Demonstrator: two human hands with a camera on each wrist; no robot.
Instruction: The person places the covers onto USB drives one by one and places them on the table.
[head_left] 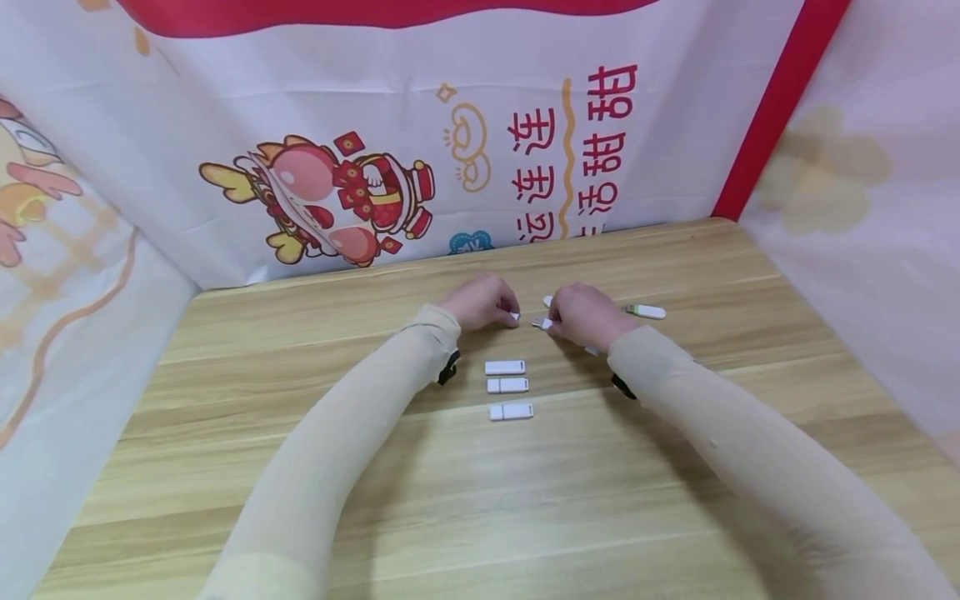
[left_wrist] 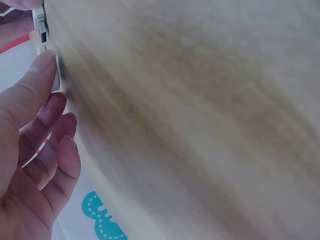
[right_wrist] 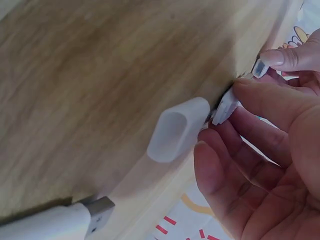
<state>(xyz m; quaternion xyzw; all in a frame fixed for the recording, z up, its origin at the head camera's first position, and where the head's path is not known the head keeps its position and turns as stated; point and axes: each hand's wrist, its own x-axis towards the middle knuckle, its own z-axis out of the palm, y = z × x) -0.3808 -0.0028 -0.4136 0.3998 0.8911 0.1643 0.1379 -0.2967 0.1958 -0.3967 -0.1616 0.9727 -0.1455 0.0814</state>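
Observation:
My left hand (head_left: pixel 480 302) pinches a small white cap (right_wrist: pixel 260 68) between thumb and fingertip, low over the table. Facing it, my right hand (head_left: pixel 588 315) pinches a white USB stick (head_left: pixel 542 323) whose metal plug points left at the cap. In the left wrist view the plug of that USB stick (left_wrist: pixel 41 22) and the cap (left_wrist: pixel 56 80) are close together, with a small gap between them. Beside the right hand lies a loose white cap (right_wrist: pixel 180 130) with its hollow end showing, and a second USB stick (right_wrist: pixel 50 222) with a bare plug.
Three white USB sticks, the far one (head_left: pixel 505 367), the middle one (head_left: pixel 507 385) and the near one (head_left: pixel 512 412), lie in a column on the wooden table (head_left: pixel 450 517). A printed cloth (head_left: pixel 337 100) hangs behind the table's far edge.

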